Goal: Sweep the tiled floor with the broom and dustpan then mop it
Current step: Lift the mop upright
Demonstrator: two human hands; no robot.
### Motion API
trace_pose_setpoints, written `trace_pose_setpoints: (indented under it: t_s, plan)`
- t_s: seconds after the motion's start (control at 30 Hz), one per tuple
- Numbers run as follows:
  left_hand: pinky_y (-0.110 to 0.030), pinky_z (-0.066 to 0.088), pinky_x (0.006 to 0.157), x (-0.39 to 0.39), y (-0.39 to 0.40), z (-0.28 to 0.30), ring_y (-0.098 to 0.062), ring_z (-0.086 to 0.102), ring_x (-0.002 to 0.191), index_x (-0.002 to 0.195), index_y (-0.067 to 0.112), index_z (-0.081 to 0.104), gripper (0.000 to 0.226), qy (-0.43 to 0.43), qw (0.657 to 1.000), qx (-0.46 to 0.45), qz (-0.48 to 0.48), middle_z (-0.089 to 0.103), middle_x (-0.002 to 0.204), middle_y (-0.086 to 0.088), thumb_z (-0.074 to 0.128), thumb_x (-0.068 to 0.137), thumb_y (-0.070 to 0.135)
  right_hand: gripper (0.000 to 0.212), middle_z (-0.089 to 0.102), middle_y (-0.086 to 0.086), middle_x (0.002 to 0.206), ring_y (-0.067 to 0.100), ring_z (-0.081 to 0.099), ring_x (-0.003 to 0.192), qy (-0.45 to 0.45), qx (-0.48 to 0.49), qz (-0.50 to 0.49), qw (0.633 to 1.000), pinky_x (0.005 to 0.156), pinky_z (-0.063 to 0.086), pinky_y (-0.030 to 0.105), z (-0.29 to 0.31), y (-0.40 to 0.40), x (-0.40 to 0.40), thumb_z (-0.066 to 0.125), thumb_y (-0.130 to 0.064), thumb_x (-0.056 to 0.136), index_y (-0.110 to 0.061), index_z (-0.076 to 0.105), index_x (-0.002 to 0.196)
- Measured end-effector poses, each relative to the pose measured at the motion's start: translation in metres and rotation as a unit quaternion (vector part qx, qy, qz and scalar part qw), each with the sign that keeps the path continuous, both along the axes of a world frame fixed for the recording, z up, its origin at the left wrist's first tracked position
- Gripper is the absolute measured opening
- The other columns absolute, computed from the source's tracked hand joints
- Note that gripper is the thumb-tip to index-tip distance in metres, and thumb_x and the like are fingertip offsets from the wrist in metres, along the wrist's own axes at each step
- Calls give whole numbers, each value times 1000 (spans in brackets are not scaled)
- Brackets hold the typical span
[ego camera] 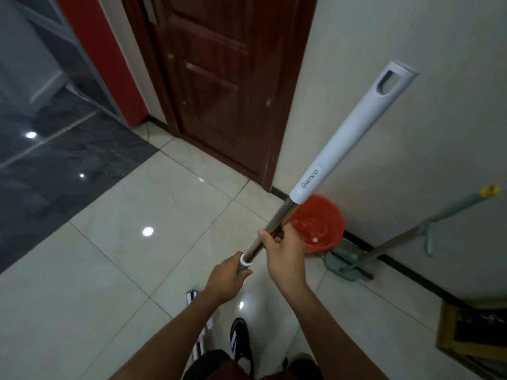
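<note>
Mop handle (329,149) gripped by left hand (227,281) & right hand (285,253).

The pale glossy tiled floor (115,242) lies open across the centre and lower left of the frame, up to the dark marbled floor strip (55,171) at the left. Along the white wall (384,78) on the right, obstacles stand close together: an orange plastic bucket (321,223), just beside it a grey-green dustpan (348,261) and a leaning long-handled broom (428,226). A closed dark brown wooden door (219,86) blocks the top centre. A yellow-framed dark board (474,335) fills the lower right corner.
</note>
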State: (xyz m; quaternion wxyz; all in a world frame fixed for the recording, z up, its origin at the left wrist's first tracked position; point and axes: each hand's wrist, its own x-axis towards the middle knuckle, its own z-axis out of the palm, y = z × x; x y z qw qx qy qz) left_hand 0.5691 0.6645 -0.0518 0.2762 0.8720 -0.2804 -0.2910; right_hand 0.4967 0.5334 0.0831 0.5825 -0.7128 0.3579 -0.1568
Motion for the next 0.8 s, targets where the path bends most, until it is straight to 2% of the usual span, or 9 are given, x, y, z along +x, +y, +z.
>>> trace_pose_setpoints:
  t_s: [0.13,0.23,0.37,0.47,0.53,0.6,0.73,0.8]
  plan:
    - [-40,56,83,41,-22,8,-17,66,87,113,27,57,21,-14,1000,11,24,70,100,5,61,98,41,9,70,-9,87,-3,67,85,-6,-6,37,999,65,51,9,6,-19,54,68,-26,92,-24,62,99]
    - [-40,57,81,69,-45,10,-17,67,85,111,27,57,19,-24,999,19,39,70,99,4,60,99,41,14,70,-9,95,1,68,88,11,-21,74,997,73,54,15,7,-42,90,67,-29,93,-28,61,105]
    - [-37,55,78,105,-84,16,-19,66,84,108,30,50,17,-65,997,34,38,70,100,4,59,98,39,11,69,-10,90,-9,65,85,-17,-36,86,995,61,49,5,11,-88,130,67,-27,93,-28,59,102]
    - [-40,55,80,131,-118,26,-22,67,87,112,28,50,20,-87,994,44,55,70,103,2,58,99,41,13,68,-12,85,-9,66,83,-48,-35,94,994,64,48,5,16,-125,158,67,-23,93,-29,57,97]
    - [-41,55,82,150,-143,34,-24,67,88,114,27,51,22,-98,992,52,62,70,105,1,56,100,44,17,69,-13,86,-4,68,85,-67,-35,98,992,72,50,9,19,-149,177,67,-22,93,-33,55,99]
    - [-40,54,79,170,-168,41,-25,67,86,112,27,50,22,-112,990,55,71,70,105,0,55,100,45,17,69,-12,88,3,69,87,-81,-37,103,991,79,54,19,24,-173,195,67,-24,93,-34,55,99]
    - [-43,56,76,204,-216,53,-29,66,84,113,25,48,23,-131,987,49,79,70,102,-4,55,100,44,12,70,-13,84,0,69,82,-119,-48,96,987,72,52,14,36,-219,223,67,-30,91,-35,55,92]
    - [-44,56,74,218,-241,59,-29,66,81,112,26,47,23,-139,986,46,79,69,99,-4,55,101,44,9,71,-9,85,4,70,82,-123,-52,91,987,74,55,22,42,-242,233,66,-30,90,-30,58,94]
